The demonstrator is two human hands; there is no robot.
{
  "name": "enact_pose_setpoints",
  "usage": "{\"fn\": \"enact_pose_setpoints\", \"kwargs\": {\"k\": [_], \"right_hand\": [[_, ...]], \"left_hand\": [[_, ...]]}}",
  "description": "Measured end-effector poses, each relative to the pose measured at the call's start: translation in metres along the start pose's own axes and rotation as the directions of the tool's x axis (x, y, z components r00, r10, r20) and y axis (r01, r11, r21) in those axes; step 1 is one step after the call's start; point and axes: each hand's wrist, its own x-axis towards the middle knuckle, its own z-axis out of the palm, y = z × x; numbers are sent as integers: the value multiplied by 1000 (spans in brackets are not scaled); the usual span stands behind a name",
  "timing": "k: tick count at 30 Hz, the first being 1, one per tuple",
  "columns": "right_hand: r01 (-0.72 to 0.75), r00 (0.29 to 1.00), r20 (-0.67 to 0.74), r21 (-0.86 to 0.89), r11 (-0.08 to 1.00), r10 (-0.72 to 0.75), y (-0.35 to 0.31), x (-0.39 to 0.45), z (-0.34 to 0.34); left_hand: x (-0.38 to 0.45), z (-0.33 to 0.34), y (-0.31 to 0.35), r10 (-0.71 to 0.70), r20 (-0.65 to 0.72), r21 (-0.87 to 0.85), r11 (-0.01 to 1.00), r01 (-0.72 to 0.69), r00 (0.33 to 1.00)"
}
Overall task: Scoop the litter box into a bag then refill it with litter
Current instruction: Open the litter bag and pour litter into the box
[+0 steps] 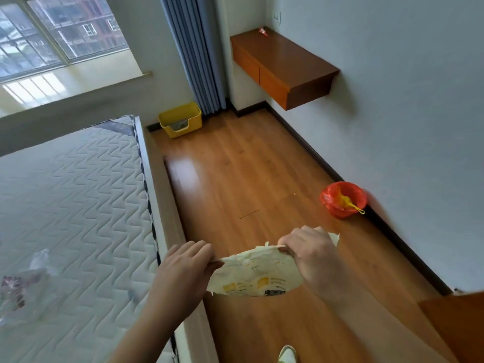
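- Both hands are up front over the floor point(248, 179), holding a cream litter bag point(256, 273) with yellow print between them.
- Left hand point(183, 265) pinches the bag's left top edge; fingers look fairly straight on top with the thumb tucked under the rim.
- Right hand point(311, 255) has its fingers curled tight around the right top edge, which looks torn and ragged there.
- The bag hangs in the air just off the bed's long edge, not touching the floor as far as I can see.
- The yellow litter box point(180, 123) sits way over in the far corner, tucked against the wall under the window point(60, 35) and just beside the blue curtain point(193, 53). Its low front opening faces the room.
- A red-lined bin point(341, 199) with something yellow inside sits tight against the right wall's dark baseboard, well apart from the litter box.
- The mattress point(73, 200) fills the left side, its pale frame edge running straight down the wood floor.
- Between that bed edge and the right wall there's an open strip of floor leading to the box.
- A wall-mounted wooden shelf point(282, 66) sticks out from the right wall near the far corner, clear of the floor below.
- The tip of a pale shoe point(286, 353) shows at the bottom.
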Motion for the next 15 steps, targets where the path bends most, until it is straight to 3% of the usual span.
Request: {"fn": "enact_pose_setpoints", "kwargs": {"k": [8,15], "right_hand": [[-135,990,-54,-118,984,130,37,23,-28],[-124,991,-69,-123,985,116,42,53,-55]], "left_hand": [[57,2,27,73,-63,2,997,-73,995],[95,-12,21,85,-130,8,996,-85,988]]}}
